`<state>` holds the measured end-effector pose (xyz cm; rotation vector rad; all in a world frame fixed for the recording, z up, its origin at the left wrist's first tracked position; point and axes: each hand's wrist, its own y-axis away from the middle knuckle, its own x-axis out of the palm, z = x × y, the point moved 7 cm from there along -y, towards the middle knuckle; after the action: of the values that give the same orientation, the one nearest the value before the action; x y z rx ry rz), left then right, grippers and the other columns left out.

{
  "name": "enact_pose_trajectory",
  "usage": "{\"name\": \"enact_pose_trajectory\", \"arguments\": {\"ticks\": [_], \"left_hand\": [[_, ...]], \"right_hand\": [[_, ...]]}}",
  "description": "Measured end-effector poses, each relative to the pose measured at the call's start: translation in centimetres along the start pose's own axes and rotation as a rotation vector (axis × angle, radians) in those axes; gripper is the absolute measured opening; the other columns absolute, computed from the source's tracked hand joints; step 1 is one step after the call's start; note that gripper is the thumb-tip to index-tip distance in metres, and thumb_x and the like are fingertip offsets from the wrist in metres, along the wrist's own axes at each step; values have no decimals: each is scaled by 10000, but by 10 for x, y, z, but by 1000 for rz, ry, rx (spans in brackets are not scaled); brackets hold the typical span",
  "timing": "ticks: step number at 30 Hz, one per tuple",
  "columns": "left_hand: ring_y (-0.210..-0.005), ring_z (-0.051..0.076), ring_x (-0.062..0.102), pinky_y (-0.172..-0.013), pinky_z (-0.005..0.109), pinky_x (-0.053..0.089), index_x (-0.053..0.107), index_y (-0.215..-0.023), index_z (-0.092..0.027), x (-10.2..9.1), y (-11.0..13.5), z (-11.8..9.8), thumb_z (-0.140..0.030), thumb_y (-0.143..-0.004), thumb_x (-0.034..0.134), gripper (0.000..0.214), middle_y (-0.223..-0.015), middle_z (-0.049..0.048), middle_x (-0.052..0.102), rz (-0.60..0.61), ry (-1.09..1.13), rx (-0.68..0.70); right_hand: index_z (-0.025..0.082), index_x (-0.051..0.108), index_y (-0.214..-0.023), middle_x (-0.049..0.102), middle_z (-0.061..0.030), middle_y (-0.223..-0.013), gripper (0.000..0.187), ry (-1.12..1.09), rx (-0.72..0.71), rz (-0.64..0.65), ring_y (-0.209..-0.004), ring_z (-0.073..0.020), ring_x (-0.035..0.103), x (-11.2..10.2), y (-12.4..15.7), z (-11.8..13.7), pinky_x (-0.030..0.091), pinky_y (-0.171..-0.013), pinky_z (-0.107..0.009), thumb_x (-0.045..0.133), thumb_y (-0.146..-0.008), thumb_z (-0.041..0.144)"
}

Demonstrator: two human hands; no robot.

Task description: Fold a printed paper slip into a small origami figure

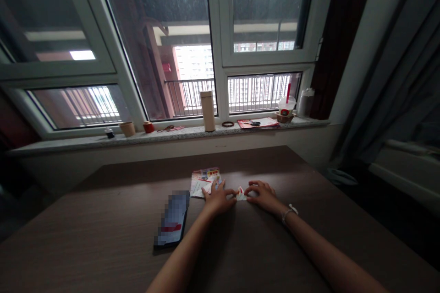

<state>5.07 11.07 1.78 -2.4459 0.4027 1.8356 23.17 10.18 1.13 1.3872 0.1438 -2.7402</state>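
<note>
A small folded piece of printed paper (241,193) lies on the brown table (103,219) between my two hands. My left hand (217,198) lies flat with fingers spread, its fingertips pressing the paper's left side. My right hand (261,194) has curled fingers that pinch the paper's right edge; a white bracelet is on that wrist. Just behind my left hand lie colourful printed sheets (203,180).
A phone (173,222) lies on the table left of my left arm. The windowsill (192,132) holds a tall beige flask (207,111), small cups, a bracelet ring, papers with scissors (257,123) and a drink cup with a straw (286,106). Grey curtains hang at right.
</note>
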Motion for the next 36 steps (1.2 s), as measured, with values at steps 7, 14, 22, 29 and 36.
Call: {"name": "enact_pose_trajectory", "arguments": {"ticks": [7, 14, 22, 29, 36], "left_hand": [[-1442, 378, 0, -967, 789, -30, 625, -1103, -500, 0, -2, 0, -514, -792, 568, 317, -1568, -62, 214, -6, -7, 2], [-1440, 382, 33, -972, 790, -13, 617, -1107, -525, 0, 3, -2, -502, -820, 568, 292, -1561, -68, 230, -39, -2, 11], [-1432, 322, 118, -1056, 714, -42, 645, -1089, -488, -4, 15, -8, -443, -840, 594, 258, -1499, -76, 351, -198, 4, 56], [-1400, 314, 206, -1044, 737, -51, 720, -901, -415, -1, 12, -8, -501, -868, 539, 203, -1428, -94, 456, -276, 56, 94], [-1395, 339, 218, -1043, 749, -7, 730, -867, -394, -1, 8, -6, -554, -875, 484, 294, -1437, -101, 451, -265, 78, 48]], "right_hand": [[374, 706, -924, 515, 44, -1321, 214, 5, 29, -5, -1286, -238, 382, 3, -4, -1, 212, -1076, -418, 667, -722, 315], [370, 696, -953, 525, 33, -1310, 221, 26, 0, -36, -1280, -228, 388, 4, -1, 0, 224, -1070, -411, 641, -750, 302], [347, 715, -936, 577, 16, -1229, 182, 1, -118, -93, -1233, -217, 423, 2, 9, 3, 230, -1076, -400, 611, -788, 365], [283, 740, -831, 633, -11, -1100, 150, -49, -172, -132, -1144, -219, 485, 3, 3, 0, 323, -1010, -346, 630, -764, 361], [251, 737, -760, 644, -22, -1096, 270, -104, -142, -134, -1134, -220, 498, 3, 0, -7, 322, -1016, -337, 593, -789, 477]]}}
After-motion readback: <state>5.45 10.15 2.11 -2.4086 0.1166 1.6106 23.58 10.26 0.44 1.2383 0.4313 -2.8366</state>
